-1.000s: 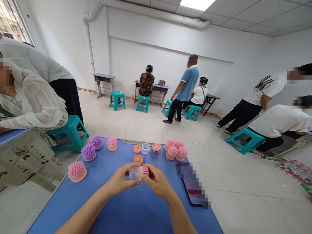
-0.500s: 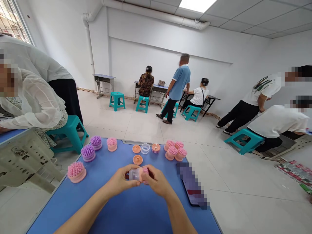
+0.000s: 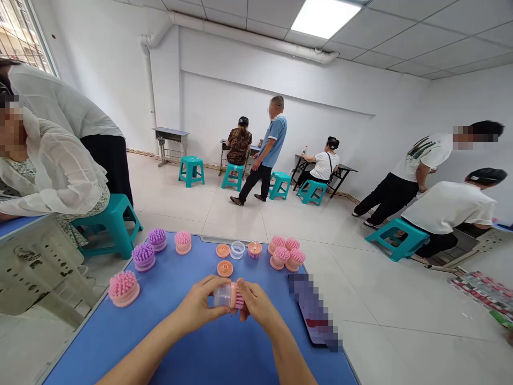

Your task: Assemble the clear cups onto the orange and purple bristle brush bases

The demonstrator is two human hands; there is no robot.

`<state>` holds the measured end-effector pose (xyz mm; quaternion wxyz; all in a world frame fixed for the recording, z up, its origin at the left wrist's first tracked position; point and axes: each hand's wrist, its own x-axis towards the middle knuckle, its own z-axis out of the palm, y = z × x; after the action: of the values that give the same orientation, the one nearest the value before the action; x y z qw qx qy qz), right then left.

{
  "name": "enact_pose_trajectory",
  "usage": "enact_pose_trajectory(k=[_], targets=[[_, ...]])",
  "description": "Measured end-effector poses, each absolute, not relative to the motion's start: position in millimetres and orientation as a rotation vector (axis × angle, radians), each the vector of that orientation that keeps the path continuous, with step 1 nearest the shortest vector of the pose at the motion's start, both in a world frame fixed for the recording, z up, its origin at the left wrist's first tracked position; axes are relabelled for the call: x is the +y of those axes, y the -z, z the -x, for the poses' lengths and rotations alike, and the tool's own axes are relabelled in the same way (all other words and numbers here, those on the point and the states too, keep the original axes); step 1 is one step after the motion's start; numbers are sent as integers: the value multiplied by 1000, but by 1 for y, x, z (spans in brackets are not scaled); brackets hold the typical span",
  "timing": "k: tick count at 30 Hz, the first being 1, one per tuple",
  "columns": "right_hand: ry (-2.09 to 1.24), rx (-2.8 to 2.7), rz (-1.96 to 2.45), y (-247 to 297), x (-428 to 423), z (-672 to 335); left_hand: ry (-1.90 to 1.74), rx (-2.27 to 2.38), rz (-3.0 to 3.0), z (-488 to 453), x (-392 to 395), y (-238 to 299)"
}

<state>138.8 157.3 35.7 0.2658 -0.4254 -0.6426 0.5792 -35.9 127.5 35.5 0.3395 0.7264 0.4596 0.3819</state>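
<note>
In front of me, over the blue desk [image 3: 188, 347], I hold a round scalp brush [image 3: 234, 295] sideways. Its clear cup-like part [image 3: 222, 295] points left, and its pink bristles face right. My left hand [image 3: 198, 305] is closed around the clear part, thumb below and fingers above. From the other side, my right hand [image 3: 258, 306] grips the bristled end, its fingers partly hiding the bristles. Just beyond my hands lie two orange discs [image 3: 225, 268], a clear ring [image 3: 237, 249] and an upturned orange part with bristles [image 3: 254, 249].
Pink brushes [image 3: 286, 252] cluster at the back right. Purple brushes [image 3: 143, 256] and pink ones, one of them a larger pink brush [image 3: 124, 289], stand along the left. A phone [image 3: 315, 315] lies by the right edge. People sit or stand around the room near green stools [image 3: 396, 239].
My right-hand fingers have shifted on the bristled end, showing more bristles. Both hands still hold the brush. A person in a blue shirt has walked left across the room. The view has tilted slightly.
</note>
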Motion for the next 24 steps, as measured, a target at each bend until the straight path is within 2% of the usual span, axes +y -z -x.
enact_pose_trajectory(k=[7,12,19,24], targets=[[-1557,-1684,859,-44,156,-142,-991,1328,-1788,38,131,-31],[-1589,-1665,1148,-33,163,-139,-1000,1221,-1913,40,130,-30],[-1510,-1714,895,-38,159,-141,-946,1343,-1869,40,132,-27],[-1625,-1630,1120,-34,159,-134,-995,1234,-2015,40,130,-30]])
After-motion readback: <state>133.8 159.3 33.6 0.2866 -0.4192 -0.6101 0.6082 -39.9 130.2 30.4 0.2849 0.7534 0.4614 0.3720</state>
